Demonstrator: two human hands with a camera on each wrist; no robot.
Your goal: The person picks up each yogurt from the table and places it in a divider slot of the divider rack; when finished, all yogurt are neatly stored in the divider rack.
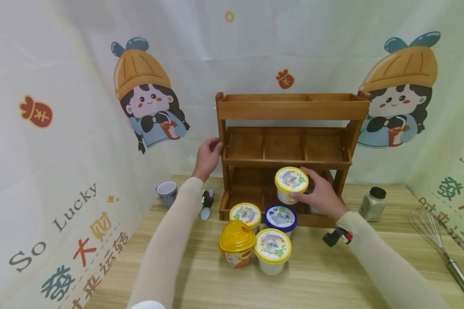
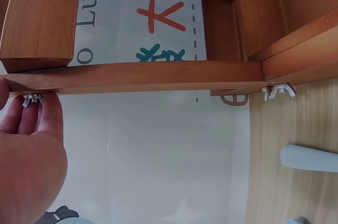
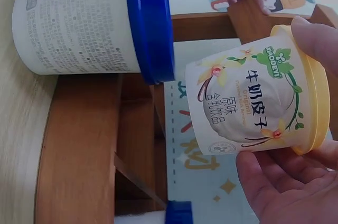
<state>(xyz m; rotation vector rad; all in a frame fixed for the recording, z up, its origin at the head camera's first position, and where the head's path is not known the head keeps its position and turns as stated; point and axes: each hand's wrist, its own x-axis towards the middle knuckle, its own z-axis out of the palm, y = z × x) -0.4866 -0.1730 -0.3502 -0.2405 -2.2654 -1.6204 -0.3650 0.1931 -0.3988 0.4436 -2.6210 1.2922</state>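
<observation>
A wooden three-tier rack (image 1: pixel 290 109) stands at the back of the table. My left hand (image 1: pixel 212 149) grips its left post; in the left wrist view the fingers (image 2: pixel 31 121) lie against a wooden rail (image 2: pixel 137 75) beside a wing nut. My right hand (image 1: pixel 313 189) holds a yellow-lidded white cup (image 1: pixel 291 182) in front of the bottom shelf, and its printed side (image 3: pixel 248 108) shows between thumb and fingers (image 3: pixel 274 192). On the table below stand a blue-lidded cup (image 1: pixel 280 218), two more yellow-lidded cups (image 1: pixel 245 214) (image 1: pixel 272 251) and an orange domed cup (image 1: pixel 237 242).
A grey mug (image 1: pixel 167 193) and a spoon (image 1: pixel 206 211) lie left of the rack. A spice jar with a black cap (image 1: pixel 373 204) and a metal whisk (image 1: pixel 441 244) are at the right. Printed cloth walls close in the table on three sides.
</observation>
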